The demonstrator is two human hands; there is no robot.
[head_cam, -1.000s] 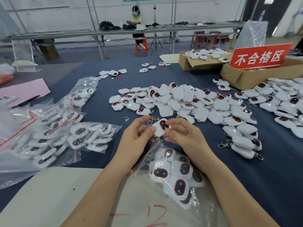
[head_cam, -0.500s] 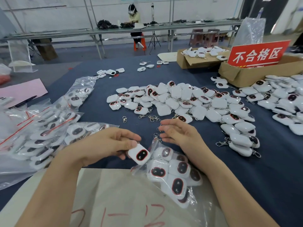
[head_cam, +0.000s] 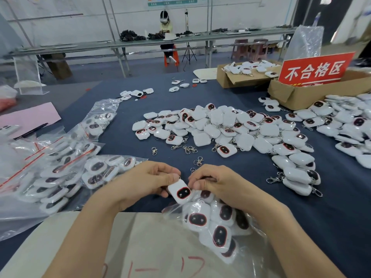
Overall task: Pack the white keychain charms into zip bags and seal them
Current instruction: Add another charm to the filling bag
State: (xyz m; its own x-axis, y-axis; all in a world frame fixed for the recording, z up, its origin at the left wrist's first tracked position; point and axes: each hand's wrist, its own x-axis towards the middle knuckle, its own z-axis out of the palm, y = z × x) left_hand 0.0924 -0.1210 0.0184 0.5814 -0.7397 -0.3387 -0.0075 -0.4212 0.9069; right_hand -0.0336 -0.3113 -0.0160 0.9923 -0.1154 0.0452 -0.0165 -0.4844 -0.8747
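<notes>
My left hand (head_cam: pixel 146 181) pinches a white keychain charm (head_cam: pixel 180 192) with a dark, red-rimmed face, holding it at the mouth of a clear zip bag (head_cam: pixel 216 223) that lies in front of me with several charms inside. My right hand (head_cam: pixel 218 183) has its fingers curled at the bag's open edge, right beside the charm; whether it grips the plastic or the charm's ring is hidden. A large pile of loose charms (head_cam: pixel 230 129) spreads over the blue table beyond my hands.
Filled zip bags (head_cam: pixel 60 167) with red seal strips lie at the left. Loose metal clasps (head_cam: pixel 188 149) are scattered ahead of my hands. Cardboard boxes (head_cam: pixel 297 95) with a red sign (head_cam: pixel 315 70) stand at the back right. A white sheet (head_cam: pixel 140 247) lies under the bag.
The charm went from both hands down to my left hand alone, then to the bag's mouth. My right hand has come back to the bag's opening beside it.
</notes>
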